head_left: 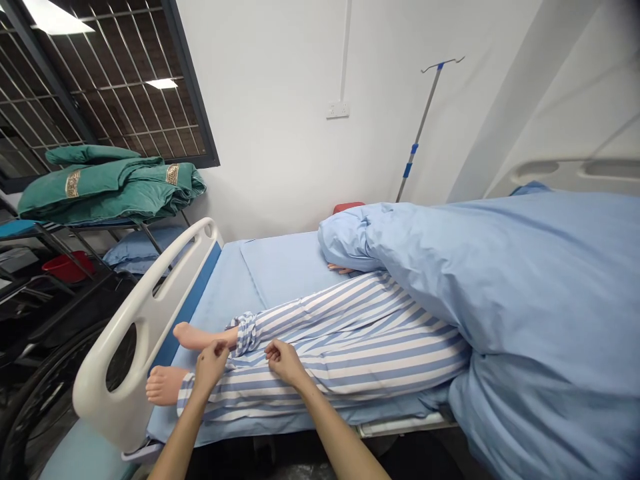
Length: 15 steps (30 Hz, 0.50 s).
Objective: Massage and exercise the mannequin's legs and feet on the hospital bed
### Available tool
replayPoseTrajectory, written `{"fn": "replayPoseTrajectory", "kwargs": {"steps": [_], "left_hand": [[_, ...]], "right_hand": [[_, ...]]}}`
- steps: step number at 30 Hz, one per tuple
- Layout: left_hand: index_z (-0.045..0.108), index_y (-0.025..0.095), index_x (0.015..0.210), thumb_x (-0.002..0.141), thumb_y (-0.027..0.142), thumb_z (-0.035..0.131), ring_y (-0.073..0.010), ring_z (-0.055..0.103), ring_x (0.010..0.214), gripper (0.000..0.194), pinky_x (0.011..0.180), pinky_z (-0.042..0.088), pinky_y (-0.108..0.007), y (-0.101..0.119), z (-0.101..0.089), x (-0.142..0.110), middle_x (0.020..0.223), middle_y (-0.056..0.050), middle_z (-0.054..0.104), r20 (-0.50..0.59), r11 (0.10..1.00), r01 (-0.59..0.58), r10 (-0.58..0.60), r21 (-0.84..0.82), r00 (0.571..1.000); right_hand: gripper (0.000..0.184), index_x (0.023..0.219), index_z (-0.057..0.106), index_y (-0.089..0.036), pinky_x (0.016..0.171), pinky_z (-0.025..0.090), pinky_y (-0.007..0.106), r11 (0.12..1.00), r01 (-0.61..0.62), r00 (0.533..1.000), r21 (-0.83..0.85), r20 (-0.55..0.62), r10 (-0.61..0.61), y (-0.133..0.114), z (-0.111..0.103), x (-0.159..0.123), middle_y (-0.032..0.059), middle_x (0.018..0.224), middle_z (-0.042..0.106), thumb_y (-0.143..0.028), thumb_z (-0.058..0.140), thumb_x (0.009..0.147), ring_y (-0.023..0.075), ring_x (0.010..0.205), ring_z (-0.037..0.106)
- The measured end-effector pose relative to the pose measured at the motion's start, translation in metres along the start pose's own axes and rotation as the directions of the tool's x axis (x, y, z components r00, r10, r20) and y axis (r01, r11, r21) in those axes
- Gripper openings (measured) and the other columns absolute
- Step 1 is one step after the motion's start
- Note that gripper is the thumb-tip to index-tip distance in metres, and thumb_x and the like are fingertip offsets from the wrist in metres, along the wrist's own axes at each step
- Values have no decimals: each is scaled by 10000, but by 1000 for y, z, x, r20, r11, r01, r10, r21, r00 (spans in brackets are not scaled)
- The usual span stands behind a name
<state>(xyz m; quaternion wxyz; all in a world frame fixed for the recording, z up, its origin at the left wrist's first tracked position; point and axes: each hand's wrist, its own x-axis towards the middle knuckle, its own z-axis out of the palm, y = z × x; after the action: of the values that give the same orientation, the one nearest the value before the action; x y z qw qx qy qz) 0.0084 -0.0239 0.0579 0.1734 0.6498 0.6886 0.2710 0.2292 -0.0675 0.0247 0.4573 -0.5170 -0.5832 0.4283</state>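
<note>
Beside the footboard (145,313), two feet (166,385) are seen; over the trousers (360,360) on the bed (290,267), the left hand (213,363), then the right hand (284,361), is held curled, whether gripping cloth cannot be told; rightward, the trousers are partly covered by the quilt (525,267)

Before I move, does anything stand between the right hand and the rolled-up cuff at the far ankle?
Nothing visible stands between the right hand and the rolled-up cuff. The left hand is on the cuff's other side, nearer the footboard.
</note>
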Motion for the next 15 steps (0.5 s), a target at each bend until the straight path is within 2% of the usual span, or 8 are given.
{"fn": "replayPoseTrajectory", "kwargs": {"steps": [3, 6, 10, 12, 15], "left_hand": [[587, 123, 1019, 716, 336, 508, -235, 609, 981, 378, 831, 435, -303, 8, 28, 29, 1059, -140, 660, 173, 996, 90, -93, 26, 981], [563, 113, 1013, 689, 403, 547, -284, 601, 994, 435, 800, 432, -338, 16, 43, 47, 1069, -184, 645, 211, 977, 162, -188, 137, 959], [573, 164, 837, 726, 441, 508, -233, 629, 885, 305, 715, 430, -287, 18, 47, 54, 872, -113, 689, 247, 969, 144, -193, 203, 950], [553, 182, 714, 721, 437, 518, -205, 632, 771, 258, 649, 419, -260, 14, 46, 54, 708, -65, 672, 265, 976, 138, -180, 167, 947], [492, 193, 589, 703, 419, 532, -174, 587, 608, 256, 566, 387, -245, 2, 40, 54, 531, -16, 586, 235, 988, 137, -151, 74, 960]], "right_hand": [[328, 788, 605, -176, 604, 460, 205, 999, 37, 999, -17, -26, -38, -2, 0, -2, -3, 705, 631, -24, 417, 567, 126, 634, 589], [294, 766, 607, -179, 604, 452, 200, 995, 94, 994, -37, -58, -96, -5, -1, -5, -2, 710, 622, -35, 412, 600, 121, 634, 578], [287, 782, 608, -179, 608, 442, 198, 989, 141, 986, -50, -78, -145, -7, -3, -7, -1, 722, 613, -39, 412, 627, 116, 640, 567], [283, 791, 606, -179, 613, 437, 199, 986, 157, 983, -53, -83, -161, -6, -4, -7, 0, 731, 613, -39, 411, 640, 114, 645, 563], [278, 798, 606, -179, 613, 432, 199, 984, 169, 981, -56, -83, -173, -4, -4, -6, 2, 737, 612, -41, 411, 654, 113, 647, 557]]}}
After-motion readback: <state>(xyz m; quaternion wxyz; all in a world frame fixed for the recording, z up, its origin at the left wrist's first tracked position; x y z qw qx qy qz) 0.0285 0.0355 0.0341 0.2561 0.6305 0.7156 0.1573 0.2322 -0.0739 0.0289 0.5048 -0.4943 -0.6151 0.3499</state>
